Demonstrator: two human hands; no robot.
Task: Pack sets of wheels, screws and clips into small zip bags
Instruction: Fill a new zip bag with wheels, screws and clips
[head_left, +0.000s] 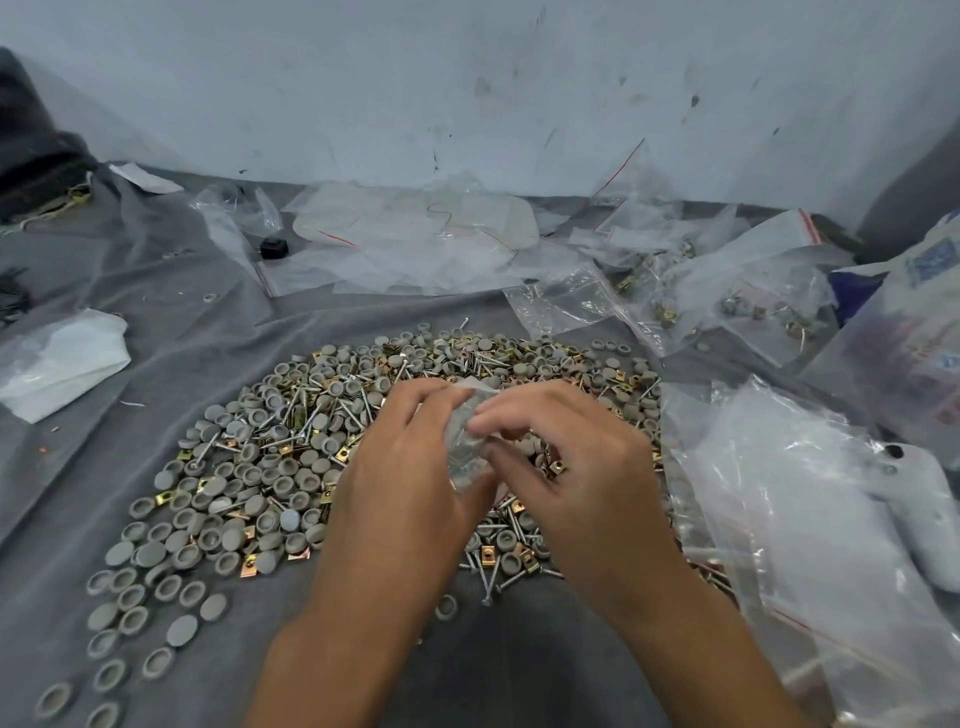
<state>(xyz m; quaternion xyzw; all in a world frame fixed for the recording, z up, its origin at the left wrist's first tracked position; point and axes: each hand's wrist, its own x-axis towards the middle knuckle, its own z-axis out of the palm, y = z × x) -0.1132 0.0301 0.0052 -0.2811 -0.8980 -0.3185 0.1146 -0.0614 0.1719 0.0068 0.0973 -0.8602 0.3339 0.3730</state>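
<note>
Both hands work one small zip bag, held just above the near-right part of the parts pile. Left hand has fingers curled round the bag's left side; right hand pinches its top edge w/ thumb and forefinger, and looks to cup a brass clip plus a few wheels under its other fingers. Whether the bag is being opened or sealed, can't tell; contents blurred.

Progress, my read: early-to-mid. Filled bags lie beyond the pile to its right, at least 3, exact no. unclear since they overlap. Empty bags sit beyond the pile by the wall, too layered to count; more clear plastic right of the pile.

Left to do: a lot. Pile on the grey cloth surface still holds grey wheels well over 100, screws and clips in the dozens each, too tangled for a true count. Approx 20 wheels stray off the pile's near-left edge.
</note>
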